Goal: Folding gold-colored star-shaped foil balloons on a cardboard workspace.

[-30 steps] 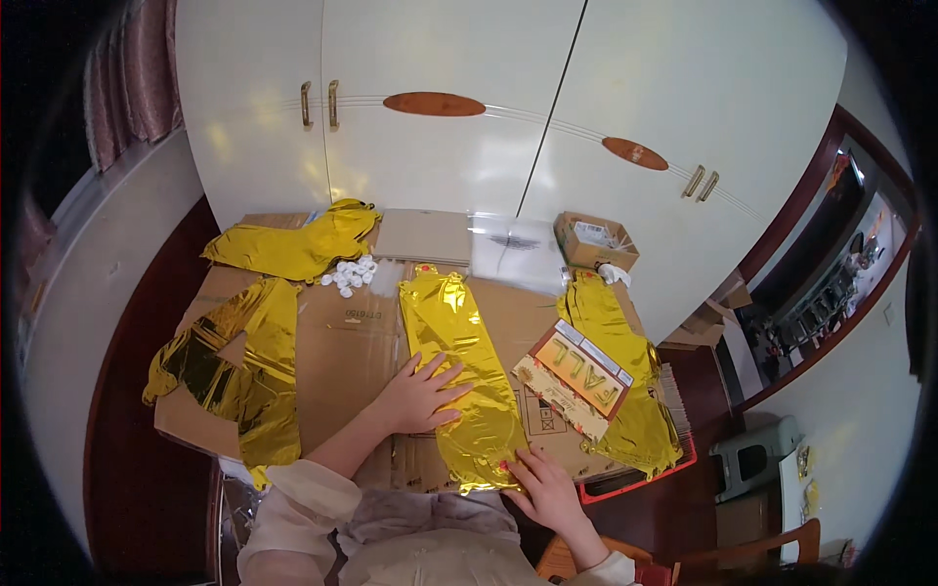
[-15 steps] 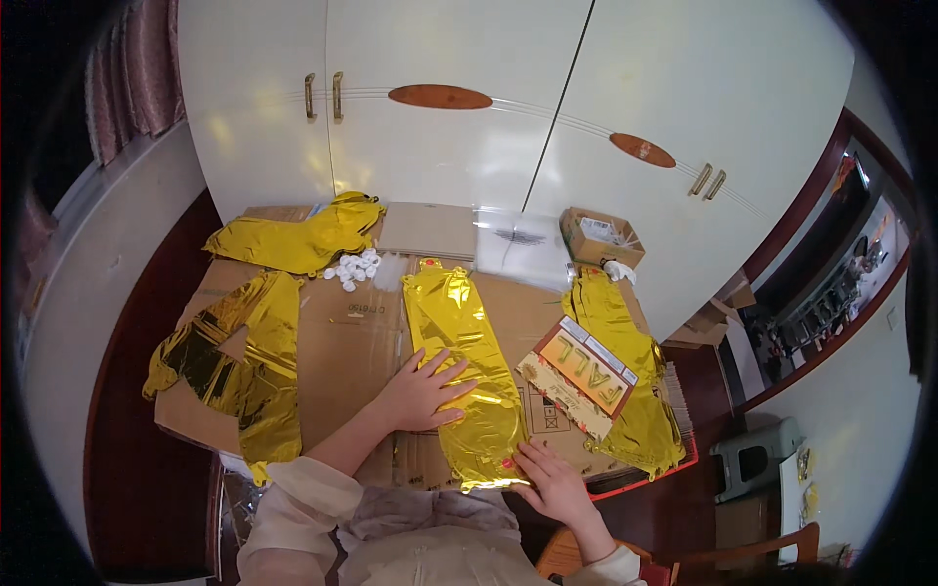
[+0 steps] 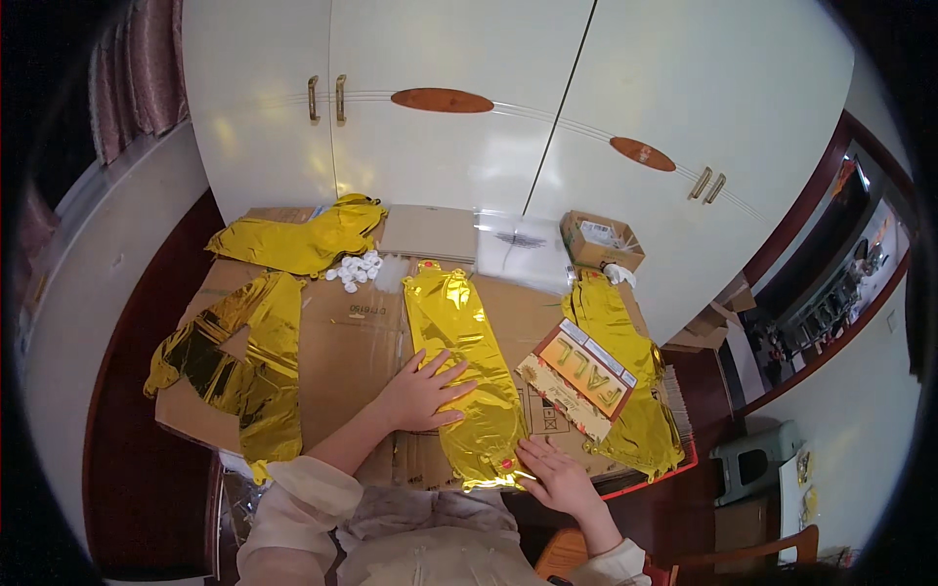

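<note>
A long, flat, uninflated gold foil balloon [image 3: 474, 337] lies lengthwise in front of me, with a small red spot near each end. My left hand [image 3: 422, 391] rests on its left side, fingers spread over the shiny foil. At the balloon's lower right corner is my right hand [image 3: 559, 474], fingers stretched out flat along the edge. Beside it, a printed orange and cream card package [image 3: 578, 376] lies slanted across another flat gold foil balloon [image 3: 640, 425]. To the left lies a foil balloon with a triangular hole [image 3: 274, 342].
Flattened cardboard [image 3: 342, 356] covers the work surface. At the back are a crumpled gold balloon [image 3: 293, 244], a pile of small white pieces [image 3: 356, 271], a clear plastic sheet [image 3: 518, 249] and a small open carton [image 3: 601, 239]. White cabinet doors [image 3: 449, 156] stand behind; a grey stool [image 3: 757, 459] is at right.
My right hand has shifted slightly to the right along the balloon's corner, its fingers a little straighter. The left hand and the balloons have stayed in place.
</note>
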### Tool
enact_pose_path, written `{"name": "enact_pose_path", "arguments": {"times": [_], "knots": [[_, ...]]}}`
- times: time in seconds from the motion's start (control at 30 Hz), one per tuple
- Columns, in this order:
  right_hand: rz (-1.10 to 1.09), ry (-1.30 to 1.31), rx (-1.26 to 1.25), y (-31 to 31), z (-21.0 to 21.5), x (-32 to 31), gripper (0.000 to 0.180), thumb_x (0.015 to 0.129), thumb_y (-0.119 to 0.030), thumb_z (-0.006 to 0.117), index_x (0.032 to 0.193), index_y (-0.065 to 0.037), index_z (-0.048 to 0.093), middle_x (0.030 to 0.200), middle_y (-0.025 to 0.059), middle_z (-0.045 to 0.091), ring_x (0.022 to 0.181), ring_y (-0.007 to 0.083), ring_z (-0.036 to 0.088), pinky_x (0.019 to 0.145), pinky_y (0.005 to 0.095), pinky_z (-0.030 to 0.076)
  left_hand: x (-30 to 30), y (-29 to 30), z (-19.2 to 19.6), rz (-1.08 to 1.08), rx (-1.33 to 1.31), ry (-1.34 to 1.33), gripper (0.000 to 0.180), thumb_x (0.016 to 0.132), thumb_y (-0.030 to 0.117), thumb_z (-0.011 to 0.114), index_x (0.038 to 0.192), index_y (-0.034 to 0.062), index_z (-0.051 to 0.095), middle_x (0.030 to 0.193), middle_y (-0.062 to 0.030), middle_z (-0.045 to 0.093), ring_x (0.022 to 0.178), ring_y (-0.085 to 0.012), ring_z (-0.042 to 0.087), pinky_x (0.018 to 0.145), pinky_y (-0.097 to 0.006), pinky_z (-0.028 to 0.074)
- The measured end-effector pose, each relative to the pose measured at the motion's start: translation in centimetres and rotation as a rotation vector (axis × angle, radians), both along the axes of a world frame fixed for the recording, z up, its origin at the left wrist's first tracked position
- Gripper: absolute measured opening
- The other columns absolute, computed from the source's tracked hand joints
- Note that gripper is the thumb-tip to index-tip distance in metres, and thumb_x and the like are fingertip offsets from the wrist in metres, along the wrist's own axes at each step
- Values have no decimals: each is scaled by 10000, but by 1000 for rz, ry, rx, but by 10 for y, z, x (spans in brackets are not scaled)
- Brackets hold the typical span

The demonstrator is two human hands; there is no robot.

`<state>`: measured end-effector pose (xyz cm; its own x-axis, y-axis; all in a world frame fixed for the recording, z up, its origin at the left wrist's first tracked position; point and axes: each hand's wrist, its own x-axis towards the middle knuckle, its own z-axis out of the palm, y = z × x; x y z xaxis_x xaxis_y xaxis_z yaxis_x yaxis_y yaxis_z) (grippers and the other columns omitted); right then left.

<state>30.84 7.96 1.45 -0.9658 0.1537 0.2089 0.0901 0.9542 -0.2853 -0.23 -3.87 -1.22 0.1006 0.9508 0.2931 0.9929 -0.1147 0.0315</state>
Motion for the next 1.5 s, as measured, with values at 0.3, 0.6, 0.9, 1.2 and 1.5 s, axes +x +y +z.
{"name": "enact_pose_path", "arguments": {"times": [0.3, 0.6, 0.9, 1.2, 1.5], "knots": [[14, -19, -14, 5, 1, 0, 488, 912, -327, 629, 1297, -34, 562, 1378, 140, 538, 1296, 284, 500, 1097, 451, 384, 1, 0, 1, 8, -7, -15, 579, 930, 575, 472, 1424, 274, 469, 1488, -89, 428, 1399, -354, 340, 1123, -581, 236], [42, -31, -15, 3, 2, -1, 502, 893, -318, 644, 1293, -26, 564, 1379, 140, 538, 1307, 285, 490, 1117, 452, 358, 1, 0, 0, 8, -7, -10, 571, 943, 569, 451, 1427, 267, 465, 1497, -84, 417, 1398, -356, 341, 1122, -581, 238], [49, -19, -21, 2, 3, -2, 494, 898, -338, 640, 1275, -25, 580, 1362, 138, 553, 1300, 286, 497, 1113, 449, 363, 0, 0, -2, 8, 9, 41, 486, 980, 439, 435, 1430, 258, 459, 1495, -67, 423, 1387, -345, 357, 1108, -578, 262], [63, -34, -21, 5, 3, -1, 506, 894, -351, 645, 1290, -44, 574, 1361, 119, 558, 1299, 280, 498, 1109, 443, 371, -1, 1, -6, 4, 50, -2, 472, 988, 389, 442, 1417, 193, 466, 1484, -53, 440, 1384, -320, 366, 1107, -573, 263], [46, -25, -28, 5, -2, 0, 510, 883, -332, 655, 1298, -48, 570, 1375, 114, 548, 1301, 286, 495, 1117, 447, 358, -1, 1, -6, 24, 19, -15, 482, 998, 395, 420, 1430, 185, 449, 1495, -49, 427, 1403, -312, 342, 1121, -568, 246]]}}
